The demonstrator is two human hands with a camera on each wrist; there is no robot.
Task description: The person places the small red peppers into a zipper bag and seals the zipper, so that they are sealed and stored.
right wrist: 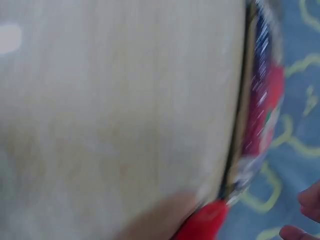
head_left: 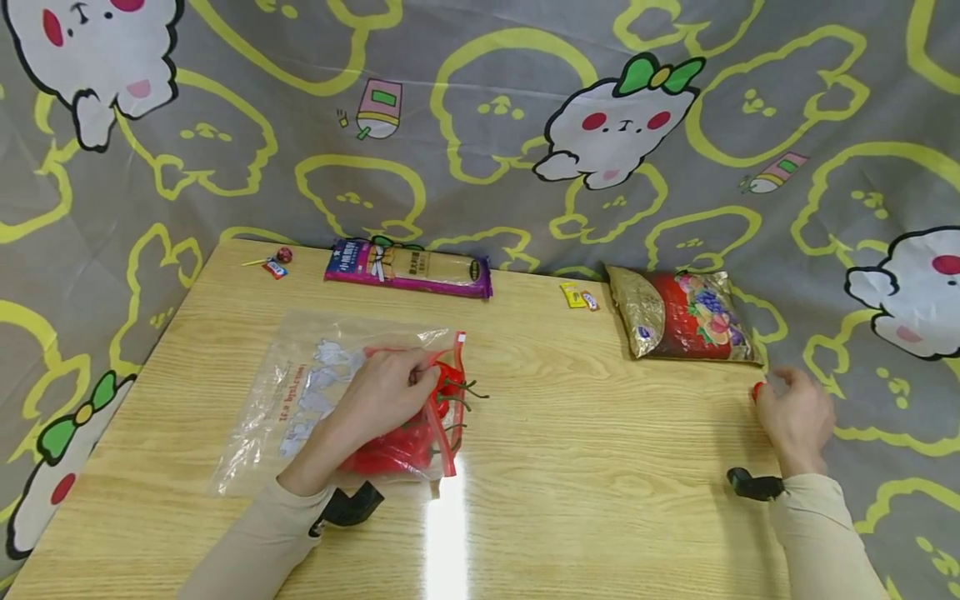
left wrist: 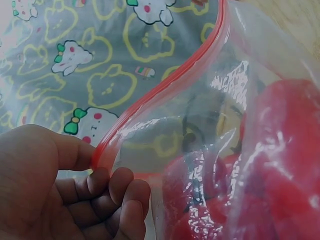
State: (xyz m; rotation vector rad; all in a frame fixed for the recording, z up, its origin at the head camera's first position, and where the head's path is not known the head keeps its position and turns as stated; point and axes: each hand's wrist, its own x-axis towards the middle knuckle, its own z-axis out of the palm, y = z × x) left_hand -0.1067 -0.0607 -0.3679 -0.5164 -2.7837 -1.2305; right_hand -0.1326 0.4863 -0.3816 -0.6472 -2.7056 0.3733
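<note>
Left hand [head_left: 384, 393] pinches zip bag [head_left: 258, 417] of red peppers [head_left: 393, 454]; right hand [head_left: 804, 417] at red item [head_left: 757, 390], perhaps pepper, grip unclear.

We see a blurred expanse of pale wooden table [right wrist: 110, 85], with a white glare at its upper left. Along its right side we find a shiny packet [right wrist: 261, 112] against patterned cloth [right wrist: 302, 130]. Below, we make out a red object [right wrist: 206, 221] and, farther right, the right hand's fingertips [right wrist: 312, 201].
</note>
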